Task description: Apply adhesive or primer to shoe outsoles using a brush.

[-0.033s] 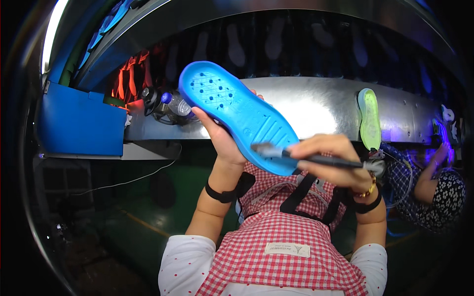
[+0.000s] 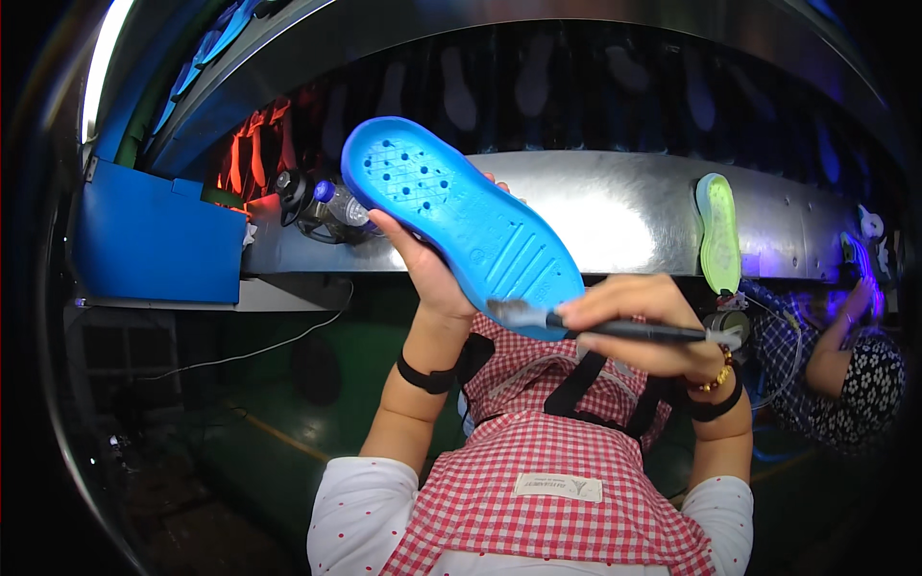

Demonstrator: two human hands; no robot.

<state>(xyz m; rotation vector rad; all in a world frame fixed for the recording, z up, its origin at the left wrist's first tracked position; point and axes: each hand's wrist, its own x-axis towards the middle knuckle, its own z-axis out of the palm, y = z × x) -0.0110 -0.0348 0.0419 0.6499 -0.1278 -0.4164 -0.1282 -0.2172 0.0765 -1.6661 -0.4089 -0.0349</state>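
Note:
A blue shoe sole (image 2: 480, 221) is held up at a tilt in front of me, its inner side with holes and ridges facing up. My left hand (image 2: 432, 274) grips it from below and behind, with the thumb along its left edge and fingertips showing past its right edge. In my right hand (image 2: 643, 322) is a brush (image 2: 629, 332) with a dark handle. Its bristles (image 2: 519, 313) lie against the sole's end closest to me, slightly smeared by motion.
Beyond the sole runs a metal bench (image 2: 615, 211). A yellow-green sole (image 2: 718, 235) lies on it to the right, a plastic bottle (image 2: 341, 204) to the left. A blue box (image 2: 158, 235) stands at far left. Another person's arm (image 2: 834, 346) reaches in at far right, near a round can (image 2: 727, 324).
The brush has moved a little down the sole, toward its near end, and its handle has turned closer to level. The blue sole has shifted slightly left.

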